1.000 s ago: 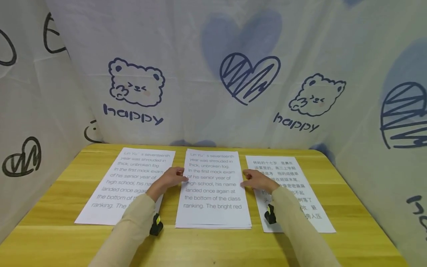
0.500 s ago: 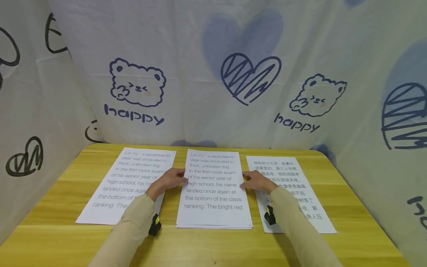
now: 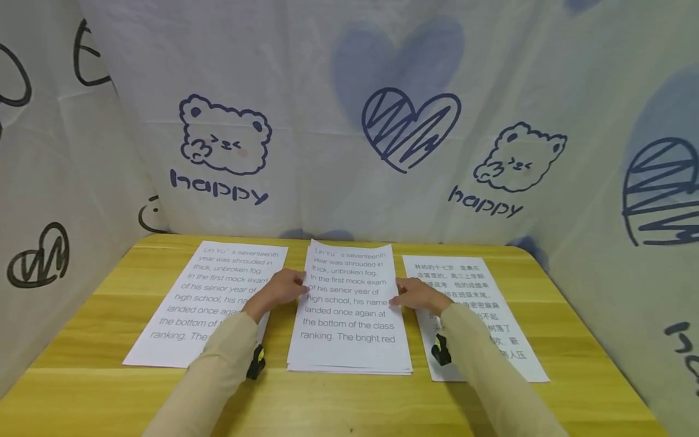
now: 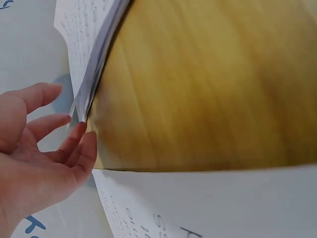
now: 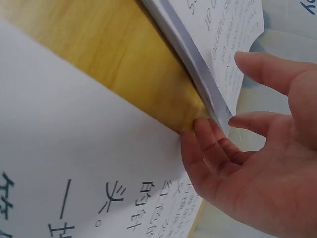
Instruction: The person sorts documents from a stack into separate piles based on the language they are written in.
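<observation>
A stack of printed English sheets lies in the middle, its top sheet bowed upward at the far edge. My left hand is at the stack's left edge. In the left wrist view, that hand touches the sheet edges with its fingertips, thumb apart above them. At the right edge is my right hand. The right wrist view shows this hand with fingers bent lightly against the stack's side and the thumb raised over the top sheet.
English printed sheets lie on the left, partly under my left forearm. A Chinese printed sheet lies on the right, partly under my right forearm. Both rest on the wooden table. A patterned cloth hangs behind.
The top sheet's far edge has risen and bowed in the middle stack. Both hands stay at its sides with only slight shifts.
</observation>
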Demonstrator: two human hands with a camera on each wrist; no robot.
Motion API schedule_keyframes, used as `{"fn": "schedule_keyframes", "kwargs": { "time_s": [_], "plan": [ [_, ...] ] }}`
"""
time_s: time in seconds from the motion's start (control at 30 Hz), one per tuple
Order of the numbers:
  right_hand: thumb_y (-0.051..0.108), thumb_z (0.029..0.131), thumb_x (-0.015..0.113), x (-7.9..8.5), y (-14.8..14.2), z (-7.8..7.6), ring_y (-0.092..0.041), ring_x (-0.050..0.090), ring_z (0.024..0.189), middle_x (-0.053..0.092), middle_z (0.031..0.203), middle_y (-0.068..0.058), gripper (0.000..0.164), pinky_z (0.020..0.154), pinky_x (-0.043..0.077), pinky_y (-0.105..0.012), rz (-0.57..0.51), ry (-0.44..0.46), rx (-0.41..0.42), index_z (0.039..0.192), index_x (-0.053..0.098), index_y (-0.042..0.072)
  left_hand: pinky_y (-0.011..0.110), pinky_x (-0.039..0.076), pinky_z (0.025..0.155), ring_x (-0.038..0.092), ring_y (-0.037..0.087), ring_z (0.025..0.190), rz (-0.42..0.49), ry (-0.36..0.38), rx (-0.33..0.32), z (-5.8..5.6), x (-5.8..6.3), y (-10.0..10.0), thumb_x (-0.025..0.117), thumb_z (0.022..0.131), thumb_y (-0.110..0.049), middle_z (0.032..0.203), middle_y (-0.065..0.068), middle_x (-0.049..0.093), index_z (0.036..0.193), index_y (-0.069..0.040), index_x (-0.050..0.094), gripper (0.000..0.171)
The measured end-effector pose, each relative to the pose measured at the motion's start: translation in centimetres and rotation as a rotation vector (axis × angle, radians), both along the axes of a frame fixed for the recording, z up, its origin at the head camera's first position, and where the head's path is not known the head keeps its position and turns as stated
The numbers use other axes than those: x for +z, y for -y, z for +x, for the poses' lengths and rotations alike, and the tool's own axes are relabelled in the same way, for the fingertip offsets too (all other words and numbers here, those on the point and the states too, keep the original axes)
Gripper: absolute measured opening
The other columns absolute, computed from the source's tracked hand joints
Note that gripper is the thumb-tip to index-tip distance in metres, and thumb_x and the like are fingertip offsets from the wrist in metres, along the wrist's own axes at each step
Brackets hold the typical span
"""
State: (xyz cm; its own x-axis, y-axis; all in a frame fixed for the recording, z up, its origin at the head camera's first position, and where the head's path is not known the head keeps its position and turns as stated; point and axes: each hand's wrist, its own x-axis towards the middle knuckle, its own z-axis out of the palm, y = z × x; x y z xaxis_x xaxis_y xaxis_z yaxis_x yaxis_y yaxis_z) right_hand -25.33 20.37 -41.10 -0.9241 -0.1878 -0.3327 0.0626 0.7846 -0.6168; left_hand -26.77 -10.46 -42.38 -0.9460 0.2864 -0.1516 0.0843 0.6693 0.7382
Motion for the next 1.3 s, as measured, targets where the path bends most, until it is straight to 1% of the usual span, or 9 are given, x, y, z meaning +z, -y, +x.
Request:
{"fn": "schedule_keyframes", "kwargs": {
  "time_s": [0.13, 0.27, 0.4, 0.5, 0.57, 0.77, 1.03, 1.17, 1.3],
  "plan": [
    [0.018, 0.092, 0.063, 0.0, 0.4, 0.0, -0.034, 0.048, 0.118, 0.044, 0.141, -0.026, 0.066, 0.104, 0.034, -0.050, -0.020, -0.054, -0.043, 0.148, 0.034, 0.000, 0.034, 0.046, 0.077, 0.055, 0.028, 0.090, 0.065, -0.010, 0.042, -0.2, 0.2, -0.1, 0.056, 0.094, -0.008, 0.127, 0.026, 0.055, 0.134, 0.006, 0.052, 0.042],
    [0.016, 0.094, 0.060, -0.5, 0.8, 0.2, -0.034, 0.053, 0.112, 0.050, 0.133, -0.027, 0.058, 0.095, 0.044, -0.046, -0.073, -0.140, -0.115, 0.144, 0.040, -0.003, 0.034, 0.050, 0.078, 0.059, 0.027, 0.092, 0.166, 0.024, 0.081, -0.3, 0.2, -0.2, 0.055, 0.095, -0.006, 0.115, 0.024, 0.059, 0.142, 0.003, 0.044, 0.049],
    [0.017, 0.097, 0.057, -0.9, 1.2, 0.3, -0.026, 0.061, 0.092, 0.059, 0.121, -0.023, 0.052, 0.076, 0.052, -0.035, -0.129, -0.194, -0.161, 0.142, 0.042, -0.005, 0.038, 0.053, 0.083, 0.062, 0.029, 0.097, 0.228, 0.059, 0.119, -0.3, -0.2, -0.1, 0.055, 0.094, -0.003, 0.115, 0.025, 0.060, 0.143, 0.004, 0.041, 0.051],
    [0.017, 0.097, 0.055, -1.1, 1.6, 0.3, -0.020, 0.060, 0.074, 0.062, 0.111, -0.020, 0.050, 0.061, 0.049, -0.029, -0.137, -0.225, -0.196, 0.141, 0.044, -0.005, 0.038, 0.052, 0.084, 0.062, 0.029, 0.097, 0.266, 0.073, 0.154, -0.5, -0.5, 0.0, 0.054, 0.095, -0.002, 0.115, 0.025, 0.060, 0.143, 0.003, 0.043, 0.049],
    [0.014, 0.097, 0.056, -1.1, 1.9, 0.3, -0.018, 0.057, 0.069, 0.063, 0.106, -0.018, 0.049, 0.056, 0.046, -0.027, -0.132, -0.236, -0.220, 0.140, 0.045, -0.005, 0.037, 0.053, 0.085, 0.062, 0.028, 0.096, 0.293, 0.087, 0.176, -0.5, -0.5, 0.1, 0.053, 0.095, -0.001, 0.116, 0.025, 0.060, 0.142, 0.003, 0.043, 0.048],
    [0.004, 0.091, 0.060, -1.5, 2.0, 0.0, -0.019, 0.058, 0.071, 0.060, 0.100, -0.016, 0.050, 0.056, 0.048, -0.025, -0.122, -0.250, -0.237, 0.138, 0.047, -0.006, 0.037, 0.053, 0.084, 0.064, 0.029, 0.096, 0.312, 0.093, 0.202, -0.6, -0.6, -0.1, 0.055, 0.093, 0.003, 0.115, 0.026, 0.061, 0.140, 0.005, 0.045, 0.049],
    [-0.001, 0.090, 0.061, -1.2, 1.6, 0.0, -0.023, 0.061, 0.082, 0.058, 0.102, -0.017, 0.052, 0.069, 0.056, -0.033, -0.303, -0.190, -0.342, 0.139, 0.047, -0.004, 0.035, 0.053, 0.085, 0.064, 0.027, 0.095, 0.392, 0.129, 0.261, -0.5, -0.7, 0.3, 0.055, 0.094, 0.002, 0.121, 0.025, 0.059, 0.140, 0.005, 0.046, 0.047],
    [0.000, 0.091, 0.060, -0.9, 1.3, 0.2, -0.023, 0.063, 0.079, 0.060, 0.103, -0.018, 0.045, 0.069, 0.056, -0.033, -0.359, -0.185, -0.378, 0.135, 0.052, -0.003, 0.036, 0.052, 0.086, 0.064, 0.026, 0.095, 0.434, 0.155, 0.289, -0.4, -0.7, 0.8, 0.054, 0.095, 0.001, 0.120, 0.025, 0.058, 0.141, 0.004, 0.046, 0.047],
    [0.001, 0.091, 0.059, -0.7, 1.1, 0.4, -0.023, 0.063, 0.078, 0.061, 0.103, -0.019, 0.039, 0.070, 0.056, -0.032, -0.391, -0.187, -0.393, 0.130, 0.056, -0.003, 0.036, 0.052, 0.086, 0.064, 0.025, 0.094, 0.464, 0.170, 0.292, -0.2, -0.6, 1.1, 0.054, 0.095, 0.002, 0.117, 0.023, 0.059, 0.141, 0.003, 0.045, 0.048]
  ]
}}
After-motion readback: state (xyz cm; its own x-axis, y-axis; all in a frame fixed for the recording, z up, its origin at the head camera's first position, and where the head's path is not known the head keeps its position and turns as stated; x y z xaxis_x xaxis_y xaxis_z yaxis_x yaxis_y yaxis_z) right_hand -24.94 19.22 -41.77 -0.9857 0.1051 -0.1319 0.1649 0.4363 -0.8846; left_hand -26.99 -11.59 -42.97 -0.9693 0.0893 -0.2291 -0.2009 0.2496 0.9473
